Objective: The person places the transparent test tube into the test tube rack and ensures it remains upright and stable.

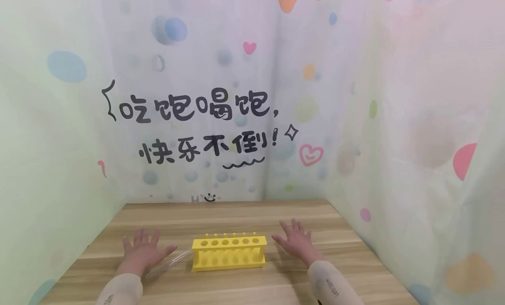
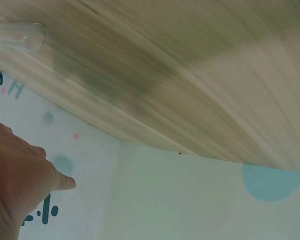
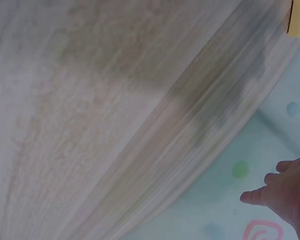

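Note:
A yellow test tube rack stands in the middle of the wooden table, with a row of round holes on top and thin pegs along its back. No tube shows in its holes. To its left a clear test tube lies slantwise; one end shows in the left wrist view as a rounded glass tip. My left hand is spread beside the tube, fingers straight and holding nothing. On the rack's other side my right hand is likewise spread, apart from it. A corner of the rack appears in the right wrist view.
The wooden table meets a printed curtain at its back edge. More curtain hangs close along the left side and the right side.

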A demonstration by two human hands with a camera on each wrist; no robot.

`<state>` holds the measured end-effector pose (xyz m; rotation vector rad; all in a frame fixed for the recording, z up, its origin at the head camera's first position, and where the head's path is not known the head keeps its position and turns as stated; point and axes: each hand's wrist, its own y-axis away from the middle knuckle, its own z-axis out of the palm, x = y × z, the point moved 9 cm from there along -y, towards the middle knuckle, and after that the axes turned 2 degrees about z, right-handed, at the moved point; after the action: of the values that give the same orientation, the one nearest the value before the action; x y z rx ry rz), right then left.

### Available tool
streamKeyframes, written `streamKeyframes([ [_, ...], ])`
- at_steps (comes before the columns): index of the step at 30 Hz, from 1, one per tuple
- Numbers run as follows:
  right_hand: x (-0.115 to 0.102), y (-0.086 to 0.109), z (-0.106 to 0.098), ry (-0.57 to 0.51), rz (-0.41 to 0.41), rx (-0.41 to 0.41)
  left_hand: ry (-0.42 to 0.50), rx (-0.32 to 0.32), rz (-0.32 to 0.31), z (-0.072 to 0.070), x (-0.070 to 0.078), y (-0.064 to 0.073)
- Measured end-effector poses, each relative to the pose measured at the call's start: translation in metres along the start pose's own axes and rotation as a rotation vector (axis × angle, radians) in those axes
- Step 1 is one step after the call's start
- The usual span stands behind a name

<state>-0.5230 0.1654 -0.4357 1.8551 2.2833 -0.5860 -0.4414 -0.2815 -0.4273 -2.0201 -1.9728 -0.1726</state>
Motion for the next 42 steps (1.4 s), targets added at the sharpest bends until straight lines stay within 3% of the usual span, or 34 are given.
streamKeyframes([
  [12,-0.021,0.002,0.0,-0.173,-0.079,0.016,0.002,0.006,0.002,0.001,0.0,0.002],
  [22,-0.031,0.005,0.003,-0.339,-0.103,-0.026,-0.003,0.014,0.009,0.002,-0.001,0.001],
  [28,-0.037,0.008,0.006,-0.417,-0.107,-0.095,-0.011,0.01,0.002,0.002,-0.001,0.001],
  [42,-0.039,0.011,0.012,-0.457,-0.159,-0.122,-0.004,-0.005,-0.002,-0.001,0.0,0.007],
])
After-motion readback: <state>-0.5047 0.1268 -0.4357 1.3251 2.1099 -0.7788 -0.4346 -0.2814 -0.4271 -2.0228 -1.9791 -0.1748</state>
